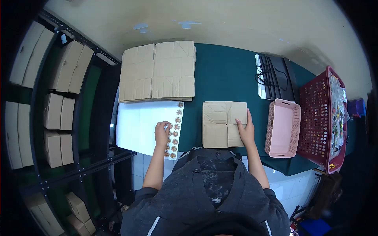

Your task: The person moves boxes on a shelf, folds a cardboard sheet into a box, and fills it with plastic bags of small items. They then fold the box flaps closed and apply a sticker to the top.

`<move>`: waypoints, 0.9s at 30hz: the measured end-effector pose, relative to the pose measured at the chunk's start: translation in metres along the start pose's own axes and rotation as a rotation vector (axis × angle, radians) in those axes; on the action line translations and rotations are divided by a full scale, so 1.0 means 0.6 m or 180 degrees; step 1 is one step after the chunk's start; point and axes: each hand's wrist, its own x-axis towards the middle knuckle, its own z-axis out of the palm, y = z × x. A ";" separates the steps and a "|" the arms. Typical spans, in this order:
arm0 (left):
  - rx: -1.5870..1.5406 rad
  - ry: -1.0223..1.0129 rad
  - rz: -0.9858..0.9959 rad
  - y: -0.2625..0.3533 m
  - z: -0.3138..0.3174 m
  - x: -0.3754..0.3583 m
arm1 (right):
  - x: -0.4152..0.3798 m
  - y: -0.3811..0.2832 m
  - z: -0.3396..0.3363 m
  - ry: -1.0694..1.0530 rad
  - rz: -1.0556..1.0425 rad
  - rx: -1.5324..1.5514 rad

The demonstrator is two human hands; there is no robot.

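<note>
My left hand (161, 133) is at the white sticker sheet (139, 122), its fingers pinched together at one of the round brown stickers (176, 127) along the right edge. Several of these stickers run down that edge in rows. My right hand (247, 131) grips the right side of a closed cardboard box (215, 133), thumb on the top flap and fingers along the side. The box lies flat on the table right in front of me, its flaps meeting in the middle.
Flattened cardboard (173, 70) is stacked behind the sheet. On the right are a pink basket (272, 135), black folders with cords (281, 78) and a maroon basket (315, 122) of plastic packets. Shelves of boxes (59, 110) stand left. Dark green cloth (224, 74) covers the table.
</note>
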 end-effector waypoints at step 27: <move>-0.0452 0.0279 -0.0197 0.032 0.007 -0.024 | 0.000 0.000 0.001 0.0049 -0.0030 -0.0046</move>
